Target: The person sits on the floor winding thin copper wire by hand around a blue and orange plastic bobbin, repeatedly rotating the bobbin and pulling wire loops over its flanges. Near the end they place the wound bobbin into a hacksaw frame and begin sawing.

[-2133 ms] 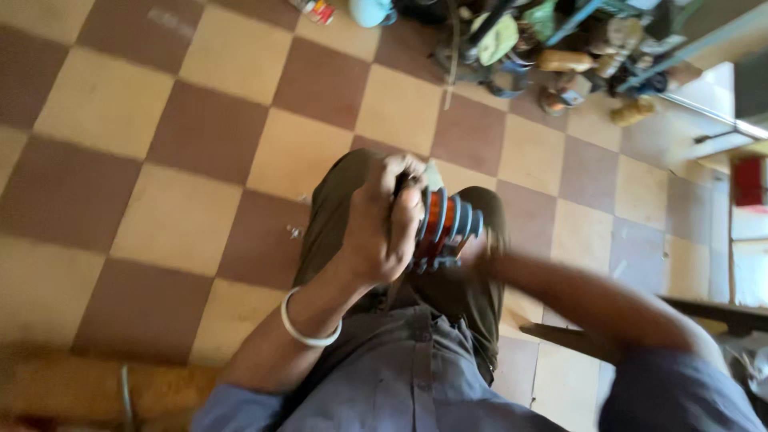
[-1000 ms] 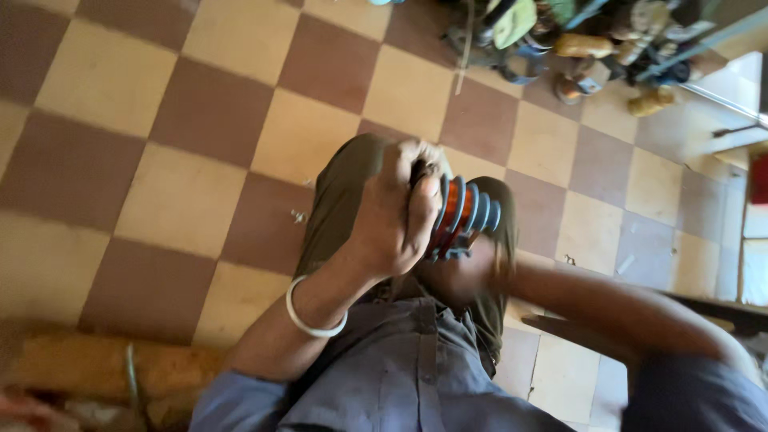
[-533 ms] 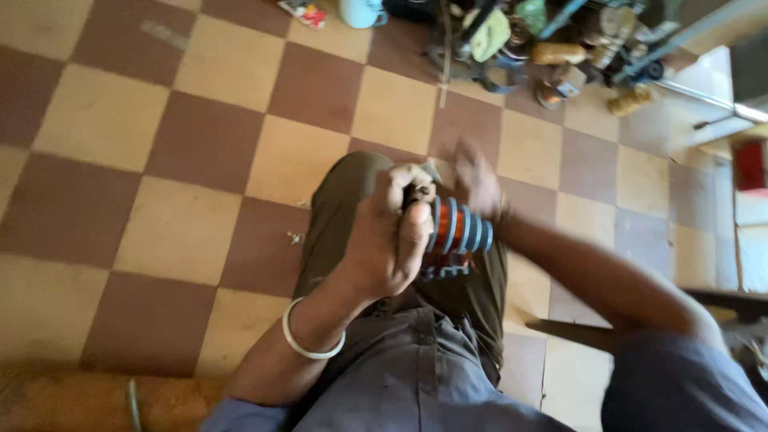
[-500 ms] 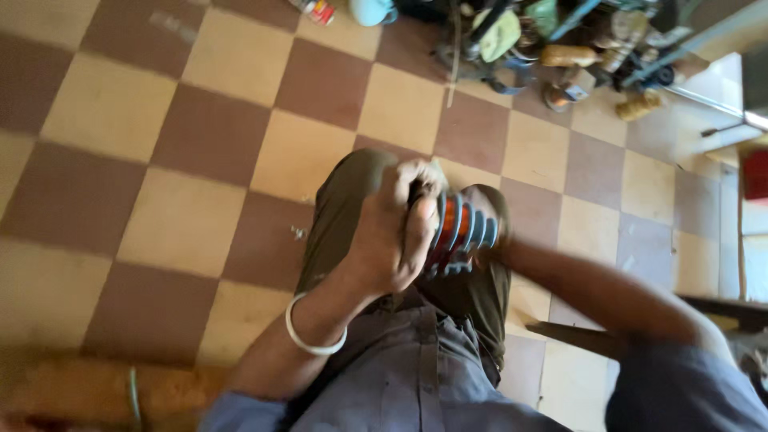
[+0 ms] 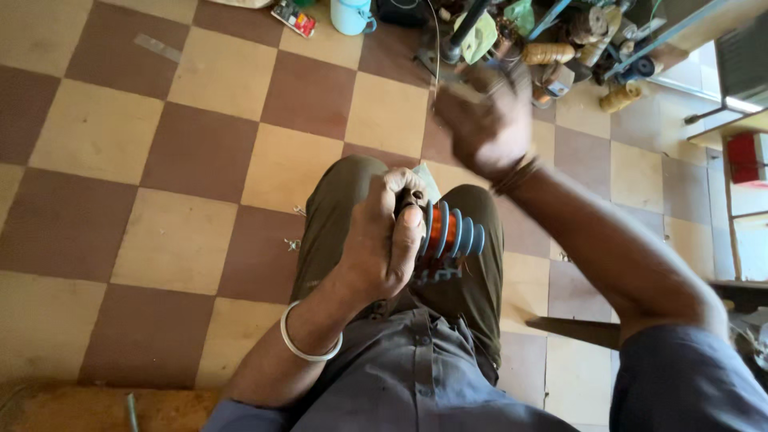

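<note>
My left hand (image 5: 384, 240) grips a winding bobbin (image 5: 448, 234) with blue flanges and copper-orange wire, held over my lap between my olive-trousered knees. A white bangle sits on that wrist. My right hand (image 5: 484, 128) is raised off the bobbin and stretched forward above the floor, blurred with motion, fingers loosely curled. Whether it pinches a thin wire I cannot tell.
A checkered brown and cream tile floor (image 5: 176, 144) lies below. At the top stand a light blue mug (image 5: 353, 16), a small red packet (image 5: 294, 18) and a heap of coils, spools and tools (image 5: 560, 48). A red box (image 5: 748, 158) sits at the right.
My right hand left the bobbin and swung up and forward toward the clutter. The left hand kept its grip on the bobbin at my lap.
</note>
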